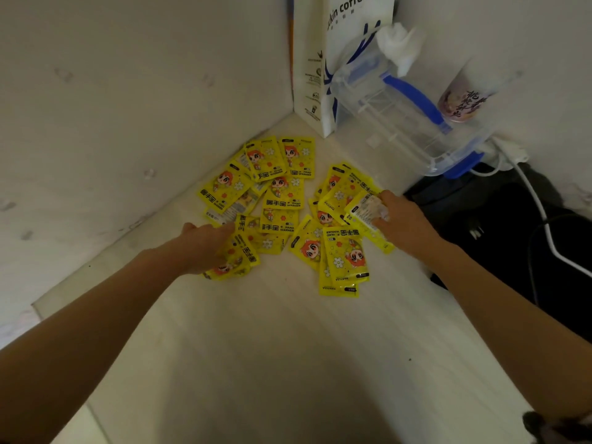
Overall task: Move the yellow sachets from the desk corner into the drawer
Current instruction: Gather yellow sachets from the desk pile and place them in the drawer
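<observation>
Our left grip (pixel 205 245) and right grip (pixel 400 219) each grasp yellow sachets (pixel 282 200) on the table (pixel 256 347); far right stand a paper bag (pixel 320 75) and clear container (pixel 400 123).

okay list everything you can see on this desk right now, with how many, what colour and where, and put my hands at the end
yellow sachets: a couple dozen, exact count unclear, yellow, spread overlapping in the desk corner
paper bag: one, white with blue print, upright against the back wall
plastic container: one, clear with blue clips, tilted right of the bag
tissue: one, white, at the container's top
drink cup: one, purplish, tilted at the right wall
cable: one, white, over a black object at right
desk: one, pale
left hand: grips sachets at the pile's left
right hand: grips sachets at the pile's right
</observation>
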`<state>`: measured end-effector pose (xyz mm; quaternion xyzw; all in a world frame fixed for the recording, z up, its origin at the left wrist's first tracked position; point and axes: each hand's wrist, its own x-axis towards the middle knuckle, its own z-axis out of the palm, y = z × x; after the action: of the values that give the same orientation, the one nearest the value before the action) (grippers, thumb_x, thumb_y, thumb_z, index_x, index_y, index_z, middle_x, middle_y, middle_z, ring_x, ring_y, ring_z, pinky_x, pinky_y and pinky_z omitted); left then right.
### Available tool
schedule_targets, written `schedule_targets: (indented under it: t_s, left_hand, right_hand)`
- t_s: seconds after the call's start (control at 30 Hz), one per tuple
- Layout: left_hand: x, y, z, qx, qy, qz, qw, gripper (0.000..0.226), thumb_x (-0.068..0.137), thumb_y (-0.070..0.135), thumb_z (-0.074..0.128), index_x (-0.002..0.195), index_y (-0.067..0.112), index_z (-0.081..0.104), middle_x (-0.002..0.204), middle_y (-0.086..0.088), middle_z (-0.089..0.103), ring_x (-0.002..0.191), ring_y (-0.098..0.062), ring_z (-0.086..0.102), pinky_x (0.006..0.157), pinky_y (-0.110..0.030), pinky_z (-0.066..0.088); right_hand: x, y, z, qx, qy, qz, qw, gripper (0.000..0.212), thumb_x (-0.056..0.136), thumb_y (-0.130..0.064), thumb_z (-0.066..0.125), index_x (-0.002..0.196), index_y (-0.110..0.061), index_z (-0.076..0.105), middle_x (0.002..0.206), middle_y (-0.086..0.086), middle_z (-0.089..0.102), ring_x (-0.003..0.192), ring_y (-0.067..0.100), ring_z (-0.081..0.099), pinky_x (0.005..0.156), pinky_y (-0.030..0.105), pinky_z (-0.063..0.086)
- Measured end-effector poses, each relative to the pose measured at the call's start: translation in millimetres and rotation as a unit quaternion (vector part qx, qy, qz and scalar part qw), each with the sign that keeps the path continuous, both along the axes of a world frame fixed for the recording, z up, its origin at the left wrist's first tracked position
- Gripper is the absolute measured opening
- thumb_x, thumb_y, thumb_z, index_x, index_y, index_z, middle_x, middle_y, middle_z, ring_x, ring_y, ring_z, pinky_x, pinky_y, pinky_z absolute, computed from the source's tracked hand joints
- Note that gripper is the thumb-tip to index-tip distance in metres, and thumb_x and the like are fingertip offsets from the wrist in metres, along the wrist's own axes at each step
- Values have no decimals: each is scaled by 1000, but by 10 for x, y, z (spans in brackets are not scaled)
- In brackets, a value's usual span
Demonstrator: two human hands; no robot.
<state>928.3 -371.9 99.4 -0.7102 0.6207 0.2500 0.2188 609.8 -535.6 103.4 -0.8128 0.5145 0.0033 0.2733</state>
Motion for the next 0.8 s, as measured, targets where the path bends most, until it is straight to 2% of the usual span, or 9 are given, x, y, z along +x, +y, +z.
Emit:
schedule_targets:
  t_s: [0.1,0.13,0.2,0.27,0.37,0.47,0.53,0.63,0.8]
  left_hand:
    - [63,0,49,-42,141,128,981,82,85,29,70,150,16,23,146,-11,44,132,-28,44,106,-34,34]
    - [63,-18,59,-66,195,158,966,78,81,25,75,146,17,33,141,-8,49,129,-26,47,103,-33,37]
    - [20,-75,81,-99,293,217,926,62,75,12,79,129,21,50,117,0,62,109,-18,60,95,-32,45]
    - [-62,-146,105,-118,358,278,884,50,74,3,78,116,22,57,101,7,66,92,-8,64,88,-32,51]
    - [-189,-295,60,-160,403,370,822,33,76,6,77,101,24,65,93,8,71,85,-9,66,76,-30,54]
    - [-283,-452,-14,-189,444,467,741,22,78,5,74,96,17,69,89,-1,74,86,-21,69,75,-37,56]
    - [-337,-559,-62,-194,458,501,708,19,80,6,73,96,16,71,100,-12,72,93,-29,69,82,-49,56]
    - [-386,-724,-142,-201,460,546,671,19,78,5,74,94,14,70,101,-13,72,93,-31,69,85,-55,54]
    - [-339,-955,-362,-206,418,606,645,46,63,14,84,106,10,66,103,-12,71,93,-32,69,84,-58,53]
  right_hand:
    - [-22,203,57,37,-70,-97,992,31,91,-13,58,118,-8,46,102,7,55,80,26,62,67,37,55]
    - [-29,267,43,58,-90,-131,986,30,91,-13,58,117,-9,46,102,6,56,73,20,62,58,29,56]
    - [-38,378,-16,93,-130,-182,970,29,90,-11,59,116,-10,46,103,4,59,66,5,57,44,10,44]
    - [-54,459,-89,142,-184,-232,945,35,86,-7,64,115,-13,44,109,6,62,69,8,61,45,13,47]
    - [-52,548,-174,207,-214,-287,911,47,82,-8,70,116,-20,40,112,8,64,78,21,68,62,33,57]
    - [-14,602,-274,237,-196,-305,901,61,79,-10,72,127,-22,37,115,10,63,95,30,67,85,49,55]
    - [10,613,-341,239,-169,-300,908,58,78,-13,73,129,-16,45,117,10,63,100,30,65,89,50,54]
    - [34,630,-431,235,-125,-271,925,33,80,-16,71,111,-9,61,109,12,68,96,30,66,86,49,55]
    - [96,621,-456,213,-97,-265,935,32,83,-16,68,112,-7,60,111,12,65,99,31,63,82,40,53]
